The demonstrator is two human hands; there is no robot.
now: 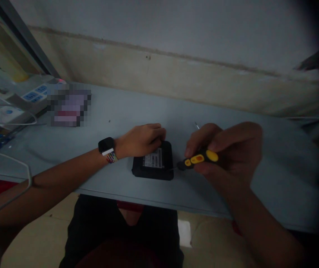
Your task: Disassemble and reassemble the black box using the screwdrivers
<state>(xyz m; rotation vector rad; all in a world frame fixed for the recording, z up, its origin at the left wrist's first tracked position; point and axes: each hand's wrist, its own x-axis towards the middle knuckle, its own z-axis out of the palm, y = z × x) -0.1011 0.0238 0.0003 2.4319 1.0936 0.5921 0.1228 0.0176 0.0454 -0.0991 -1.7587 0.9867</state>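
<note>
A flat black box [168, 158] with a printed white label [153, 159] lies on the table in front of me. My left hand [144, 139] rests over its far left part, fingers curled down against it, partly covering the label. In my right hand [232, 152] is a black and yellow screwdriver [197, 159], held near level. Its thin shaft points left, and the tip reaches the near right corner of the box; whether it sits in a screw is too small to tell. A slim metal rod [197, 125] shows just beyond my right fingers.
At the left back stands a white power strip [36, 93] with blue sockets, beside a blurred-out phone-like object [71, 108]. A white cable [28, 169] loops across the left side. The wall [159, 74] runs along the table's [114, 108] far edge.
</note>
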